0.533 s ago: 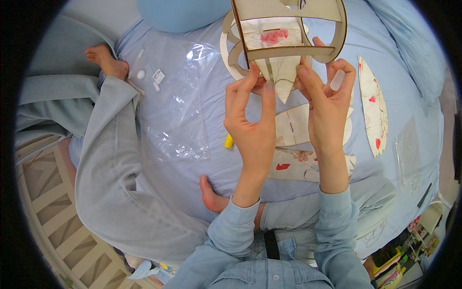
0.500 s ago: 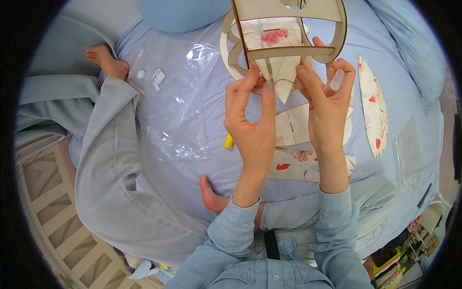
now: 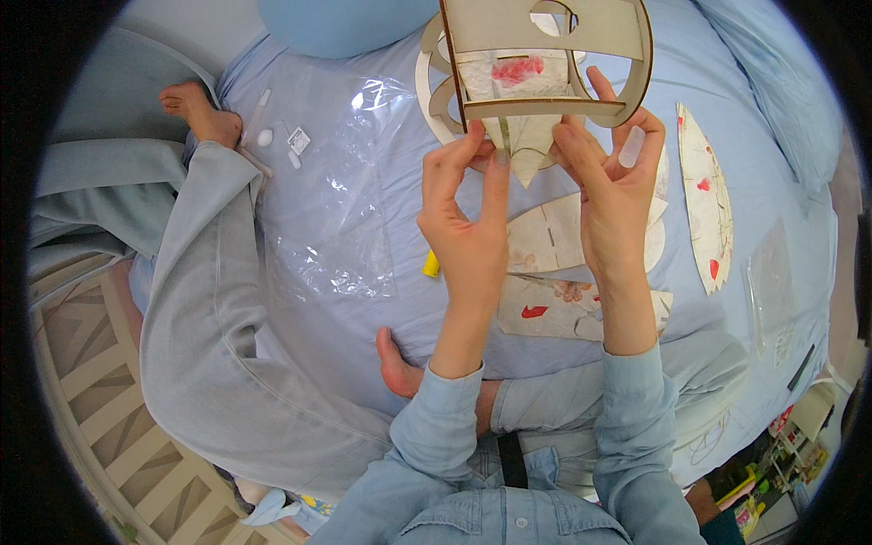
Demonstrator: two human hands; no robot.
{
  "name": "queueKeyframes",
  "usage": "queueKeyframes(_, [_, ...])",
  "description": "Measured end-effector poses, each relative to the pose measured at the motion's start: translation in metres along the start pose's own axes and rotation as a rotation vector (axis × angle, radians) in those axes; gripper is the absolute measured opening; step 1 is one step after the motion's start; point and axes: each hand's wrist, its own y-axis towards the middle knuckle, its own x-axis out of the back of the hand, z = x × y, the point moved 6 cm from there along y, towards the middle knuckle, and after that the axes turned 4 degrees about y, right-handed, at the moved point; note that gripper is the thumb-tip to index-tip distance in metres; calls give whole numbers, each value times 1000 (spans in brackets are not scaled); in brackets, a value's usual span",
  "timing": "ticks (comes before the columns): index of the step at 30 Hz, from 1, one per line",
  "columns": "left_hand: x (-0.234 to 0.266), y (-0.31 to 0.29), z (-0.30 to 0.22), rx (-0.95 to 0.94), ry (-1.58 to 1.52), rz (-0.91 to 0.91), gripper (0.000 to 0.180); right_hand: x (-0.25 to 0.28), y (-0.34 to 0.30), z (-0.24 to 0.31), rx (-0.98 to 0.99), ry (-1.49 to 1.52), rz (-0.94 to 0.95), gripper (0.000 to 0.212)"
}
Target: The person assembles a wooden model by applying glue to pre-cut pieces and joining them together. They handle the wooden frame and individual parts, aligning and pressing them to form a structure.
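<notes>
Bed w/ pale blue sheet point(image 3: 381, 327) as work surface, patterned floor at left edge, blue pillow point(image 3: 341, 23) far centre. Sitting cross-legged, denim legs, bare foot point(image 3: 195, 109) far left.

Wooden lantern frame point(image 3: 545, 59) held up far centre, above the sheet, at fingertip level. Pointed paper panel point(image 3: 527, 154) hangs from the frame's lower ring, between both hands.

Left hand point(image 3: 468, 227): thumb + index pinched on the panel's left edge just under the ring, other fingers loosely curled. Right hand point(image 3: 613, 195): fingers spread around the ring's right side, thumb pressed on the panel's right edge; more open than the left, supports the frame.

Risks, judged from here:
- thin panel could crease or tear if pinched too hard or pulled sideways
- frame carried mostly by right fingertips; grip slip = frame tips or drops onto the sheet
- panel may seat skewed if the two sides aren't pressed evenly.

On sheet: more cut panels point(image 3: 581, 263) near the wrists, one long curved panel point(image 3: 704, 195) at right, yellow glue stick point(image 3: 431, 264) just left of the left wrist, clear plastic bag point(image 3: 331, 218) centre-left, small white bits point(image 3: 295, 141) beside the foot.
</notes>
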Motion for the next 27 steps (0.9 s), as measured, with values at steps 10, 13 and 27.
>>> queueKeyframes(10, [2, 2, 10, -33, -14, 38, 34, 3, 1, -3, 41, -21, 85, 59])
queueKeyframes(13, [1, -1, 18, -42, -8, 32, 35, 5, 0, -7, 55, -54, 83, 60])
queueKeyframes(27, [3, 0, 18, -104, 38, 149, 47, 0, -1, -2, 81, -74, 152, 59])
